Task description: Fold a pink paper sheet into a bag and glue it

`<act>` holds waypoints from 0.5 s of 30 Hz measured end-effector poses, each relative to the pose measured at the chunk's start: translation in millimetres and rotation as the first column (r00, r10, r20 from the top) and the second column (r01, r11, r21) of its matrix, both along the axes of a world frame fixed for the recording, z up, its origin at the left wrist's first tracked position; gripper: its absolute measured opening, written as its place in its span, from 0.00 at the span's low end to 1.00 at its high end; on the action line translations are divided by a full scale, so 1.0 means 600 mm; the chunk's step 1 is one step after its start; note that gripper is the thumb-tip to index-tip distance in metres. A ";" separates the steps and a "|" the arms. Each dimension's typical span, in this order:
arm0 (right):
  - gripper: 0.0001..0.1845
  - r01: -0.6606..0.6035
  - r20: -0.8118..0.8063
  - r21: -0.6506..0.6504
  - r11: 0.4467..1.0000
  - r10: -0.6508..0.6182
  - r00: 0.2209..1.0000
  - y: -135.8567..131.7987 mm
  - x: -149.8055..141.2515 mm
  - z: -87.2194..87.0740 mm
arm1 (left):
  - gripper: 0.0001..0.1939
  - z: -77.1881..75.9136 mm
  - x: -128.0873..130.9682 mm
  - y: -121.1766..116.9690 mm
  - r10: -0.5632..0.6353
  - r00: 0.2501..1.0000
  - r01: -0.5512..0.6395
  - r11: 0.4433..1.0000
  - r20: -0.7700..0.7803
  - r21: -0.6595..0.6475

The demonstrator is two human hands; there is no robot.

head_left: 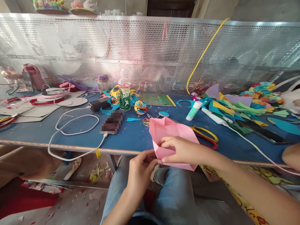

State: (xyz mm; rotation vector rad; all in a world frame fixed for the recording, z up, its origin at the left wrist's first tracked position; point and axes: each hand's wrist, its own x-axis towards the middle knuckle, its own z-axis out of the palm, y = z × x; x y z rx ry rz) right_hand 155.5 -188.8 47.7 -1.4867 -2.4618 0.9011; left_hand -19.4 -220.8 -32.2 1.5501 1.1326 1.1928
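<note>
A pink folded paper box (181,132) is at the front edge of the blue table, its open side facing up and partly towards me. My left hand (140,170) pinches the box's near left corner between thumb and fingers. My right hand (179,150) reaches over the near wall, fingers inside and thumb outside, gripping that side. Both thumbs meet near the same corner. Scissors with yellow and red handles (207,134) lie just behind the box, partly hidden by it. A glue stick (194,110) stands tilted beyond it.
On the blue table (131,134) stand a green-labelled bottle (124,90) and a colourful paper ball (141,107). A phone (112,122) with a white cable lies left. At right are paper scraps (220,103), a white glue gun (214,116) and another person's arm (292,156).
</note>
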 end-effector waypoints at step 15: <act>0.16 -0.059 -0.093 -0.046 0.997 0.054 0.994 -0.002 -0.002 0.003 | 0.17 -0.018 0.011 -0.028 0.051 0.978 -0.042 0.998 -0.205 0.051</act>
